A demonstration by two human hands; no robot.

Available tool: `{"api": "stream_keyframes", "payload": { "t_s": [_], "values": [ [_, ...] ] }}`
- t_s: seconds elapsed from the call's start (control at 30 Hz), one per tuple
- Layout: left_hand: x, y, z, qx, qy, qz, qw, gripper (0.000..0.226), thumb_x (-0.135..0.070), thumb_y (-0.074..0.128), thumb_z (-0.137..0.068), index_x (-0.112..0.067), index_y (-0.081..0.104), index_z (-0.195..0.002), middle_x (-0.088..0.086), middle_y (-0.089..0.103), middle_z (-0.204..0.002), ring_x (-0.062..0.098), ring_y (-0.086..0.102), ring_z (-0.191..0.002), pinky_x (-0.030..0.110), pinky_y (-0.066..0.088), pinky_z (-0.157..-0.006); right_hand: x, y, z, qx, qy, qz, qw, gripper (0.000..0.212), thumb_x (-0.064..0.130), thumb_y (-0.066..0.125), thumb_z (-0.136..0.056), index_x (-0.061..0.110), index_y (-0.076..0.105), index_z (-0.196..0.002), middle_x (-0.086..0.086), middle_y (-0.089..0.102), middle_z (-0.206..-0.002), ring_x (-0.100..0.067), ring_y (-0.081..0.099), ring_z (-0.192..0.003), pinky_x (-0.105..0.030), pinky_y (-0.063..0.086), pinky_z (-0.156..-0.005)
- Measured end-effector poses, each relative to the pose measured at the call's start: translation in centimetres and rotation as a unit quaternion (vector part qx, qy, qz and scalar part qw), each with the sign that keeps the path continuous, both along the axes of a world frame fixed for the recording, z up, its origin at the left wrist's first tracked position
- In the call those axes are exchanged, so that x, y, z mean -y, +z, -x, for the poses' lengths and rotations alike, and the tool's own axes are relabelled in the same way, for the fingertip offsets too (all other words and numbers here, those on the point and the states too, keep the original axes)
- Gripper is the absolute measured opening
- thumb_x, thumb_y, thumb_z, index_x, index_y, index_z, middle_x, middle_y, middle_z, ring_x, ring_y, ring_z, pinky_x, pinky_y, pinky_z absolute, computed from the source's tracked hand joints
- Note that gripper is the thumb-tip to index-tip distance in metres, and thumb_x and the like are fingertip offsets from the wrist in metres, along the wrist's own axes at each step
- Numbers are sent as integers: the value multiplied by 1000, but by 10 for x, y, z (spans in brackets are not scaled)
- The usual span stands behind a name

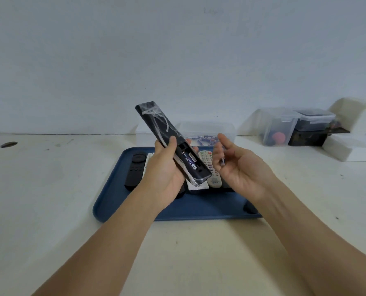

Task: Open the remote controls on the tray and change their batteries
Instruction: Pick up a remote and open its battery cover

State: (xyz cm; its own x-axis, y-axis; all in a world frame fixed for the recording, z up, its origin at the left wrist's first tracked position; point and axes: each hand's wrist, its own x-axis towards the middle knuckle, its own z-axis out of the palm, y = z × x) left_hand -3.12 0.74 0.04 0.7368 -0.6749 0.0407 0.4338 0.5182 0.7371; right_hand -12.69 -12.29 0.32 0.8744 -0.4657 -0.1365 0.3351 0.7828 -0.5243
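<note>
My left hand (167, 169) grips a long black remote (156, 124) wrapped in clear film, lifted above the blue tray (199, 208) with its back up. Its battery bay is uncovered and one battery (189, 162) lies inside. My right hand (239, 165) hovers just right of the remote, palm up with fingers loosely curled, and a small dark thing (222, 162), seemingly a battery, sits between its fingers. On the tray lie a black remote (135, 169), a grey remote (210, 165) with coloured buttons and a white remote (196, 186), partly hidden by my hands.
A clear plastic box (207, 131) holding several batteries stands just behind the tray. Lidded clear containers (278, 127) and a dark box (308, 137) stand at the back right, beside white foam blocks (353, 150). A round hole (9, 144) is in the table at far left.
</note>
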Motion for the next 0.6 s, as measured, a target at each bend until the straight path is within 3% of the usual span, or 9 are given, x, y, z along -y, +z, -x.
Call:
{"api": "stream_keyframes", "payload": {
  "t_s": [0.07, 0.17, 0.23, 0.33, 0.4, 0.47, 0.53, 0.6],
  "values": [
    [-1, -1, -1, -25, -12, 23, 999, 35, -21, 42, -108, -20, 44, -143, 8, 69, -120, 28, 64, -113, 56, 51, -101, 2, -2, 0, -80, 2, 39, 996, 30, 0, 37, -99, 4, 65, -106, -5, 47, -72, -11, 38, -55, -18, 35, -42],
    [-3, 3, 0, -46, -25, 62, 997, 38, -13, 45, -106, -25, 50, -141, 4, 68, -132, 25, 67, -118, 54, 57, -91, -5, -6, 2, -206, 1, 234, 950, 32, 38, 56, -98, 9, 66, -89, 0, 45, -65, -9, 27, -48, -18, 22, -37],
    [-5, 5, 2, -37, -30, 84, 995, 41, -5, 47, -103, -20, 53, -140, 8, 67, -133, 28, 69, -114, 52, 57, -93, -14, -7, 1, -197, 40, 302, 932, 38, 51, 68, -88, 13, 66, -93, 4, 43, -64, -8, 23, -49, -18, 18, -37],
    [-8, 8, 5, 6, -32, 75, 997, 47, 1, 58, -94, -13, 52, -139, 14, 65, -134, 31, 65, -120, 51, 51, -103, -17, -7, -3, -127, 37, 282, 950, 25, 37, 70, -90, 14, 65, -99, 5, 36, -65, -6, 18, -46, -18, 18, -35],
    [-13, 11, 3, 27, -56, 62, 996, 57, -13, 79, -79, -9, 55, -131, 16, 64, -133, 35, 63, -123, 55, 47, -107, -8, -3, -2, -113, -16, 227, 967, 21, 33, 70, -89, 17, 59, -81, 6, 35, -62, -4, 18, -42, -16, 17, -32],
    [-23, 13, 0, 25, -129, 68, 989, 87, -37, 90, -64, 0, 53, -134, 22, 59, -138, 45, 58, -126, 61, 45, -106, 8, 1, 5, -110, -86, 181, 974, 29, 31, 72, -88, 21, 51, -71, 6, 34, -60, -2, 20, -39, -15, 17, -31],
    [-32, 17, 0, 7, -219, 43, 975, 101, -62, 78, -67, 4, 51, -139, 27, 56, -141, 48, 55, -128, 66, 45, -102, 22, 3, 12, -117, -125, 194, 966, 32, 30, 71, -90, 23, 46, -70, 4, 28, -61, -3, 20, -38, -16, 18, -31],
    [-32, 18, 7, 6, -281, -45, 959, 94, -70, 60, -78, 1, 53, -139, 23, 59, -139, 44, 59, -124, 64, 50, -96, 26, 4, 15, -128, -111, 252, 953, 26, 26, 68, -93, 20, 51, -75, 2, 32, -61, -3, 23, -38, -16, 19, -32]
  ]
}}
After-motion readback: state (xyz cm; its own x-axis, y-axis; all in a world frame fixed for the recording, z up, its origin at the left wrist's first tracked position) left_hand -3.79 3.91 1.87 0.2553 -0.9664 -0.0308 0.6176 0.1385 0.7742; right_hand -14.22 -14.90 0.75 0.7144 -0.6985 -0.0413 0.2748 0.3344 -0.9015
